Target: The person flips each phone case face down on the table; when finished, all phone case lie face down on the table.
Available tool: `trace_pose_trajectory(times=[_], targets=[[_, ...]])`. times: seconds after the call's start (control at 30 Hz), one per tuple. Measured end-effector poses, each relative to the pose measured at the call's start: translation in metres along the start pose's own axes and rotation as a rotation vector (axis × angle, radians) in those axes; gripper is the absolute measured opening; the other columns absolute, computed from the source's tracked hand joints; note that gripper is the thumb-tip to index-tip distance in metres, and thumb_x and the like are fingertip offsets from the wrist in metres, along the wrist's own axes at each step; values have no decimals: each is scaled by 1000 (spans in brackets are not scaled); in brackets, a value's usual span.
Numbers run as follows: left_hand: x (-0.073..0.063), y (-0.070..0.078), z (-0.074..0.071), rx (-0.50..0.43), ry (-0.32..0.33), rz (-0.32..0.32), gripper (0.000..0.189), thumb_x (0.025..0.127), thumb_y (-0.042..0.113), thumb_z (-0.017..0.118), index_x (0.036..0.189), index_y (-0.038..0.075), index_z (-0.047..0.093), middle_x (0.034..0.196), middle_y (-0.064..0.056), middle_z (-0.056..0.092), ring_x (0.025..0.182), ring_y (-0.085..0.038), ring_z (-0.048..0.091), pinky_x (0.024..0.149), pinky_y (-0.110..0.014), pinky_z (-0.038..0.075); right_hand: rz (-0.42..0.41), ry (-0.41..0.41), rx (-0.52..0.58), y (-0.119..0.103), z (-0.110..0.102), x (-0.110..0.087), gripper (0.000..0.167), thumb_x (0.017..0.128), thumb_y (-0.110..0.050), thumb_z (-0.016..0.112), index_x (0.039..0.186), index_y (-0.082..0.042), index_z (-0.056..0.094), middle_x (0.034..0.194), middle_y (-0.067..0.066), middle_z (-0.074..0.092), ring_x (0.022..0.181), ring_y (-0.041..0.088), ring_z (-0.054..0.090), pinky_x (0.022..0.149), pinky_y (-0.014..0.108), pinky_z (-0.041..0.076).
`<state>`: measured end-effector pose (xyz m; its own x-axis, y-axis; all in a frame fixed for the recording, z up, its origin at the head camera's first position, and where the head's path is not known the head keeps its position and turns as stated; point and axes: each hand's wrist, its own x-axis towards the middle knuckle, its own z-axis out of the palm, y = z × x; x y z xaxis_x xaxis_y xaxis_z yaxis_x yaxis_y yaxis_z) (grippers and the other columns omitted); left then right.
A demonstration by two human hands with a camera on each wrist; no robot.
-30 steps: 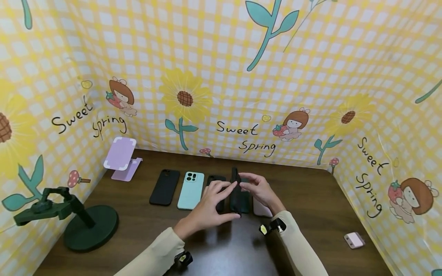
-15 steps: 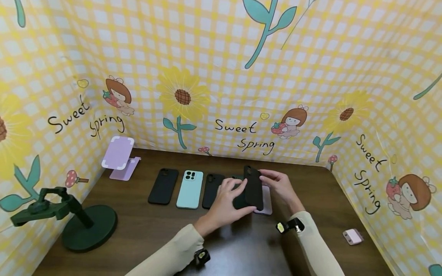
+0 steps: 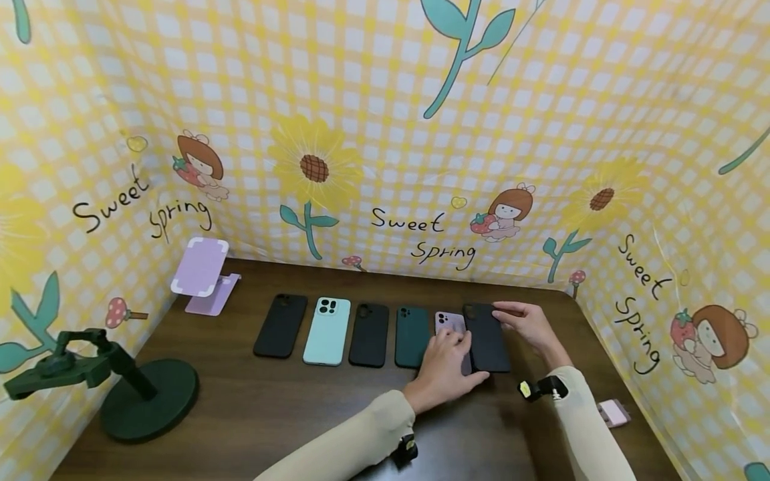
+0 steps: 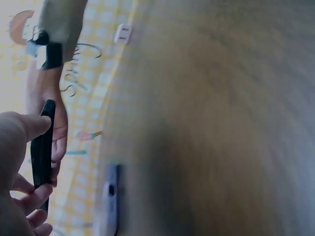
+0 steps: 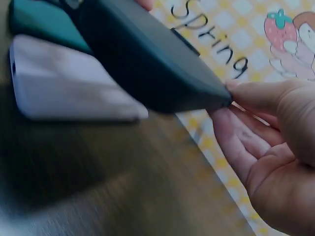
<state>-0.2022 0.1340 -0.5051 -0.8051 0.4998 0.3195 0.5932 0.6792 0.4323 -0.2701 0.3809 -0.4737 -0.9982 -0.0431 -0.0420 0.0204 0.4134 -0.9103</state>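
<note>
Both hands hold one black phone case (image 3: 488,339) at the right end of a row, close over the table and tilted in the wrist views. My left hand (image 3: 444,367) pinches it from the left, thumb at the lower edge and fingers along the side. With thumb and fingertips, my right hand (image 3: 532,329) grips its upper right corner. Partly behind the left hand lies a lilac phone case (image 3: 450,321). Left of that are a dark green phone case (image 3: 412,334), a black one (image 3: 369,335), a mint one (image 3: 327,332) and another black one (image 3: 280,326).
A lilac folding stand (image 3: 201,270) stands at the back left. A dark green stand with a round base (image 3: 150,401) is at the front left. Near the right table edge, a white charger plug (image 3: 613,413) is partly hidden by the right sleeve. Patterned cloth (image 3: 385,167) encloses the table's back and sides.
Both hands have carried the black phone case to the right, turning it from edge-on to back upward and lowering it beside the lilac one. The green and lilac cases have come into fuller view.
</note>
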Motion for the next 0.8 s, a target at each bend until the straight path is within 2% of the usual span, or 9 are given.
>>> trace_pose_trajectory(times=[0.1, 0.17, 0.4, 0.63, 0.8], targets=[[7, 7, 12, 36, -32, -15, 80, 93, 59, 67, 153, 9, 50, 138, -4, 62, 124, -20, 48, 105, -37, 43, 9, -5, -65, 6, -7, 1, 46, 99, -19, 70, 136, 6, 62, 126, 23, 71, 85, -1, 70, 83, 32, 61], [12, 10, 17, 65, -60, -26, 79, 93, 59, 67, 153, 9, 50, 138, -3, 62, 124, -20, 48, 105, -36, 43, 15, -12, -96, 11, -11, 2, 45, 99, -17, 70, 136, 7, 62, 129, 29, 68, 86, -1, 71, 83, 34, 62], [26, 15, 34, 174, -158, -22, 79, 94, 63, 63, 152, 11, 51, 139, -2, 62, 127, -19, 48, 107, -34, 42, 80, -54, -153, 26, -21, 4, 43, 100, -14, 67, 137, 8, 61, 134, 31, 64, 95, 7, 72, 86, 36, 61], [37, 10, 44, 277, -183, 33, 73, 93, 63, 64, 146, 13, 58, 134, -1, 65, 120, -18, 49, 100, -31, 43, 113, -70, -170, 37, -23, 8, 45, 100, -13, 67, 137, 11, 59, 134, 32, 64, 94, 9, 73, 81, 28, 61], [39, 10, 49, 315, -183, 76, 70, 93, 62, 65, 143, 14, 61, 131, 0, 65, 119, -19, 51, 100, -31, 44, 137, -79, -173, 43, -21, 7, 44, 101, -11, 66, 138, 12, 57, 136, 34, 61, 99, 15, 74, 82, 29, 61]])
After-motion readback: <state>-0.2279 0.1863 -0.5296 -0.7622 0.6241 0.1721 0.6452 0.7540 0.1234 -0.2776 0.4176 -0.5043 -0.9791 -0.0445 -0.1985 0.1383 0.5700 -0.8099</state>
